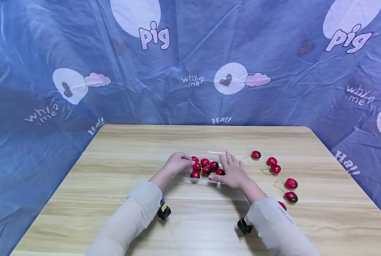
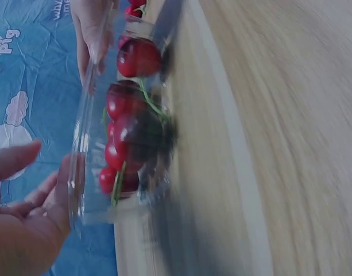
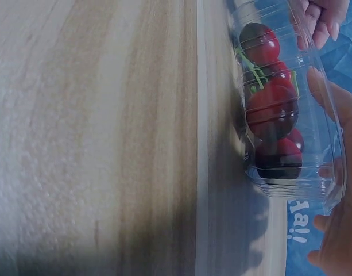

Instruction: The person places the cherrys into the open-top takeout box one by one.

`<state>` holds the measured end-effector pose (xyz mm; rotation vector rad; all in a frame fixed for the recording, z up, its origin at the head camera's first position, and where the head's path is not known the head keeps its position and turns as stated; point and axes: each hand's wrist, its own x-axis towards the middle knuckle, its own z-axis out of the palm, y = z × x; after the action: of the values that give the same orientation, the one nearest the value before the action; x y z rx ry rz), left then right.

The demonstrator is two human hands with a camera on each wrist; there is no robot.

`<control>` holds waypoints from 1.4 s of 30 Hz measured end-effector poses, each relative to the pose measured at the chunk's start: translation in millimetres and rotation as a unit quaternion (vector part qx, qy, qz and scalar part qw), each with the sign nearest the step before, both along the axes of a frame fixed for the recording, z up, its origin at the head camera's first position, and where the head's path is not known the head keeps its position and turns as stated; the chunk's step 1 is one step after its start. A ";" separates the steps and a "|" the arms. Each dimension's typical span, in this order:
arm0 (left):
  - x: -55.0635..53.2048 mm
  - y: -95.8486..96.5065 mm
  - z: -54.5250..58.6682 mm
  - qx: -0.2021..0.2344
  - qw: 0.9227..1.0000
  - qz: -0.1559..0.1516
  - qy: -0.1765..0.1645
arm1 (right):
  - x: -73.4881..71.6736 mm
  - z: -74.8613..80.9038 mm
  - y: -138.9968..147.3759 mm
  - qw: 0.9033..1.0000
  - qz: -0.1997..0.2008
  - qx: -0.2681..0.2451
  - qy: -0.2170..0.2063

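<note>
A clear plastic box (image 1: 203, 181) holding several dark red cherries (image 1: 205, 163) with green stems sits mid-table in the head view. At its left end is my left hand (image 1: 179, 163). In the left wrist view, that hand's fingers (image 2: 42, 198) touch the end rim while the thumb stands apart from them. My right hand (image 1: 232, 174) lies spread over the right end of the box. From the right wrist view, its thumb (image 3: 320, 92) reaches over the box's rim, with the other fingers round the outside of the end.
Loose cherries lie on the wooden table (image 1: 91, 185) to the right of the box: a single cherry (image 1: 255, 155), a pair (image 1: 275, 169), another pair (image 1: 291, 197), and one partly hidden by the right sleeve (image 1: 273, 220). A blue printed cloth (image 1: 177, 96) hangs behind the table.
</note>
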<state>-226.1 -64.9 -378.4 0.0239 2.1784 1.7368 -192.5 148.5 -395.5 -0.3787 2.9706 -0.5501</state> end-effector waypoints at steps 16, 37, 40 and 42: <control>9.4 -21.3 -6.6 -0.112 0.971 -0.092 0.190 | 1.6 0.0 1.3 1.000 0.008 -0.026 -0.004; 9.7 -24.6 -4.7 -0.349 0.861 -0.194 0.314 | 4.0 13.7 19.6 0.994 0.008 -0.107 0.003; 8.6 -23.2 -4.5 -0.371 0.853 -0.200 0.310 | 6.7 15.5 24.2 0.993 0.010 -0.121 0.001; 7.3 -22.5 -5.1 -0.387 0.844 -0.204 0.310 | 8.3 16.2 27.8 0.991 0.007 -0.135 -0.004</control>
<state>-218.8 -87.4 -383.5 0.8770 2.8826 0.5554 -184.2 176.3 -379.3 -0.4179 2.8865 -0.9519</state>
